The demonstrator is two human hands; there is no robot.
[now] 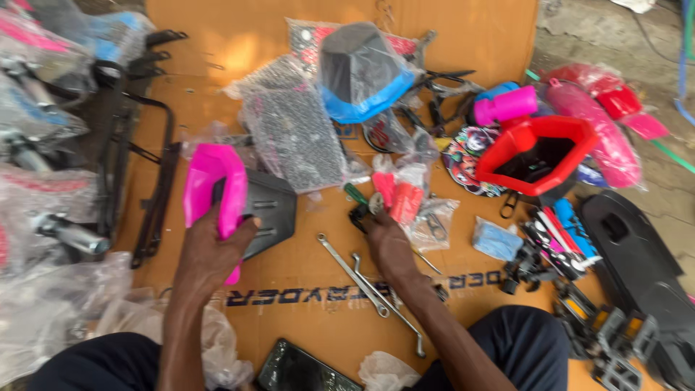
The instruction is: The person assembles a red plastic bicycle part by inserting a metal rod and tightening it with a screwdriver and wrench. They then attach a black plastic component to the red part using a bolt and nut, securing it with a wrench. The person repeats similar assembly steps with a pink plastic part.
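Observation:
My left hand (213,246) grips a bright pink plastic cover (212,185) with a black panel (269,210) attached to it, held just above the cardboard sheet (304,282). My right hand (387,242) reaches forward and its fingers close on a small black part (360,215) next to a green-handled screwdriver (355,193). A clear bag of pink grips (402,199) lies right beside those fingers. Two long metal spanners (362,279) lie on the cardboard between my arms.
A red and black basket (539,152), a blue and black basket (358,72), a pink cylinder (507,105), bagged chain (293,134) and black pedals (608,333) crowd the far and right side. A black metal rack (156,166) and wrapped parts lie left. A phone (304,369) rests near my knees.

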